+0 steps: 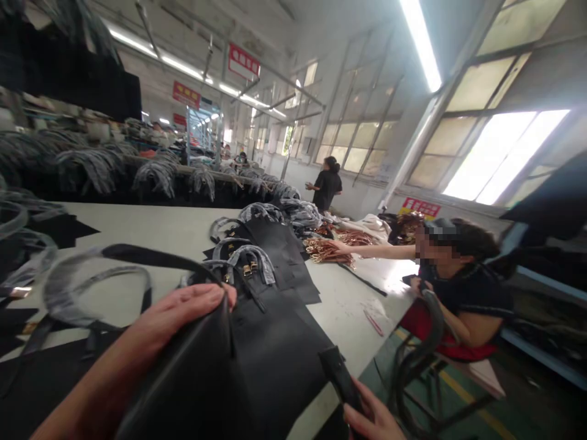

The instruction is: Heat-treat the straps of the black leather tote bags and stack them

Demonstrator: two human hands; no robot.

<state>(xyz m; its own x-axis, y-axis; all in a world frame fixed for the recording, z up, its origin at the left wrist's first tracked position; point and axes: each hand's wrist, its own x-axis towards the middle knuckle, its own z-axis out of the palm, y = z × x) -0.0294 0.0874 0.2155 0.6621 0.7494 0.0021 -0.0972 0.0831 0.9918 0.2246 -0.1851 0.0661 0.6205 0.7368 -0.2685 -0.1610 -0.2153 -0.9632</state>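
My left hand (pixel 183 311) pinches the upper edge of a black leather bag panel (pixel 188 373), its thumb and fingers closed over the rim. A dark strap handle (pixel 147 253), partly wrapped in clear plastic, arcs out to the left from near that hand. At the lower right, my right hand (pixel 373 412) is closed around a black leather strap (pixel 337 373) that stands up past the fingers. Beneath and beyond lie stacked black bag panels (pixel 275 336) with plastic-wrapped handles (pixel 257 260) and gold-coloured buckles. The lower part of the held panel runs out of view.
On the right a seated co-worker (pixel 463 281) reaches across the white table (pixel 339 305) to a pile of brown straps with gold clasps (pixel 330 250). A pink-handled tool (pixel 373 322) lies near the table edge. Another person (pixel 326 186) stands by the far wall.
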